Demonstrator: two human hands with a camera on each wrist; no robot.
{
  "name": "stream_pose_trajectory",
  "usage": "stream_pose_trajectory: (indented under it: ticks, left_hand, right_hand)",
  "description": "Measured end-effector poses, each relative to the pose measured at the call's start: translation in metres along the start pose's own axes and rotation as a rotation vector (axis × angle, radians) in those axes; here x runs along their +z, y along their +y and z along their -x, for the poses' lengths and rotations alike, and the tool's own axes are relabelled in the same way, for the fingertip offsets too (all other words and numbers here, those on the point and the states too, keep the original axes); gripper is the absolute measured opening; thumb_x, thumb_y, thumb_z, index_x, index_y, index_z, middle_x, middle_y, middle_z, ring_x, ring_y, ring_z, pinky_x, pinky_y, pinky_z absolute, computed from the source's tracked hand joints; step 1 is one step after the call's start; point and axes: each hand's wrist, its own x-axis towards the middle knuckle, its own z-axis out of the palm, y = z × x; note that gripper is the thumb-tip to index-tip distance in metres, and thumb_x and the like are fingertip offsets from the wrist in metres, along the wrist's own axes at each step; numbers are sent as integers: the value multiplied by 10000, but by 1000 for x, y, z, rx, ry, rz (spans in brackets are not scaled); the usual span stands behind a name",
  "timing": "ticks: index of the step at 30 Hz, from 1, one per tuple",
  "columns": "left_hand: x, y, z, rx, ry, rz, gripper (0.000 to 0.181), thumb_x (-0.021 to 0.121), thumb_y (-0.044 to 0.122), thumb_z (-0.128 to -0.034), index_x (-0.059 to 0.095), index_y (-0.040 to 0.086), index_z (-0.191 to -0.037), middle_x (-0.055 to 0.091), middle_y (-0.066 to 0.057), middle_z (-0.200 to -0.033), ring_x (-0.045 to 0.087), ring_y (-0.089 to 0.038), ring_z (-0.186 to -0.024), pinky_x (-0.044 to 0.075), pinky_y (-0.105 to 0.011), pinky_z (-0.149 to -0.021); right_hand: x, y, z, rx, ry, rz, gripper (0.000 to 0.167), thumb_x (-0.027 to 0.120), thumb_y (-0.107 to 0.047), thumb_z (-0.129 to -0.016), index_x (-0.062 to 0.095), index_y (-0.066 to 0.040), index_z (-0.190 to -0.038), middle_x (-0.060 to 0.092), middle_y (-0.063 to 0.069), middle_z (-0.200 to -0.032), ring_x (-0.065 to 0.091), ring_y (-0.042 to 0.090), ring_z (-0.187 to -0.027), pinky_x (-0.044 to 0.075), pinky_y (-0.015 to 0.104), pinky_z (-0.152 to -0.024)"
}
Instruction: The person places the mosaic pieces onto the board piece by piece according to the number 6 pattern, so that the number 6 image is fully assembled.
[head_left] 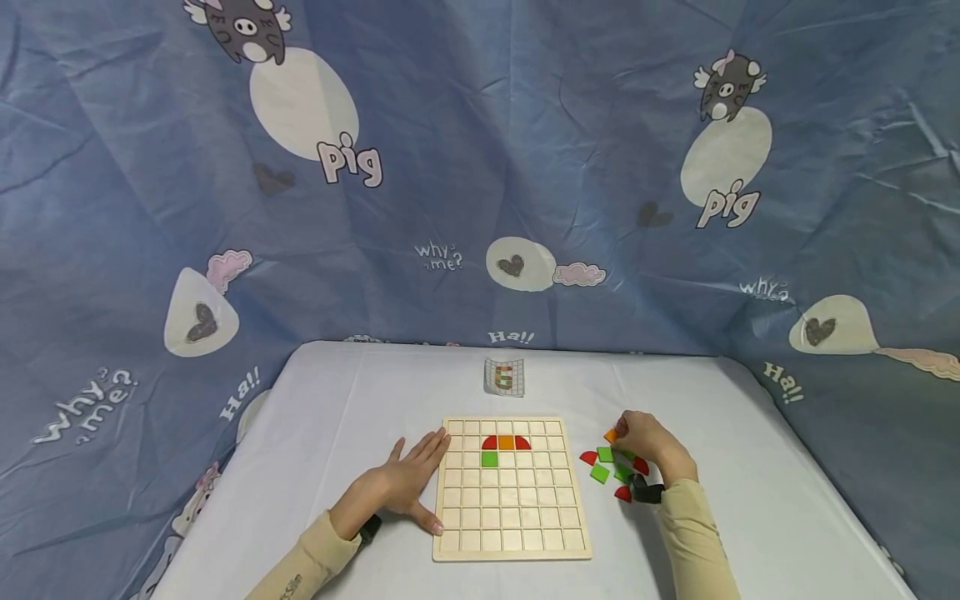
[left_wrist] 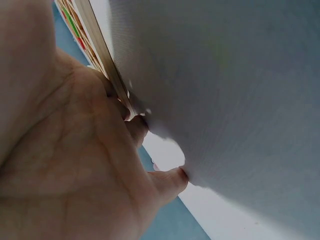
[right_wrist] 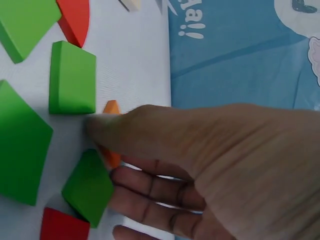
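A wooden grid board (head_left: 510, 518) lies on the white table. Near its top sit an orange square tile (head_left: 506, 442) between two red quarter-round tiles (head_left: 489, 442), and a green square tile (head_left: 490, 458) below the left red one. My left hand (head_left: 405, 482), fingers spread, rests against the board's left edge, fingertips near its upper corner and thumb near its lower one. Right of the board, my right hand (head_left: 651, 442) pinches another orange tile (right_wrist: 112, 107) between thumb and fingers, partly hidden by the thumb. Loose green tiles (right_wrist: 73, 80) and red tiles (right_wrist: 65, 225) lie around it.
A small paper card (head_left: 504, 377) with a coloured pattern on a grid lies behind the board. The white table (head_left: 360, 400) ends at a blue printed cloth (head_left: 450, 208) hanging at the back and sides. A black strap (head_left: 647, 490) sits at the right wrist.
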Motion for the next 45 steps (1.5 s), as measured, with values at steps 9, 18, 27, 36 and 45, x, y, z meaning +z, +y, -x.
stream_pose_trajectory:
  ticks: [9,18,27,36,45]
  left_hand:
    - [0,0,0,-8,0,-6,1390,754,712,-564,36,43,-1549,16,-133,-1634,58,-305,-1508,104,-635,-1153]
    - [0,0,0,-11,-2,-5,1394,753,715,-563,27,52,-1551,8,-128,-1635,58,-300,-1508,99,-630,-1156]
    - [0,0,0,-12,2,-1,1396,761,712,-558,36,51,-1551,17,-129,-1635,63,-301,-1508,97,-630,-1157]
    - [-1,0,1,1,3,8,1389,768,697,-565,39,39,-1548,16,-138,-1633,66,-310,-1506,95,-631,-1156]
    - [-1,0,1,-1,4,6,1392,766,704,-564,39,41,-1549,14,-136,-1634,66,-307,-1507,96,-631,-1156]
  right_hand:
    - [6,0,-6,-8,25,-2,212,700,-94,-828,627,25,-988,647,100,-915,584,204,-801,513,397,-751]
    - [6,6,-13,-22,94,8,240,707,-106,-815,628,38,-989,627,114,-922,558,209,-793,506,414,-769]
    - [4,4,-14,-45,125,-20,272,721,-173,-848,641,32,-1008,647,105,-924,563,200,-780,508,374,-719]
    - [4,-8,-14,-88,148,-36,258,693,-159,-864,648,9,-1053,638,129,-1004,590,234,-867,516,395,-745]
    - [10,-44,-8,-185,189,-23,210,689,-127,-863,653,-33,-1047,625,85,-1011,571,221,-870,514,362,-759]
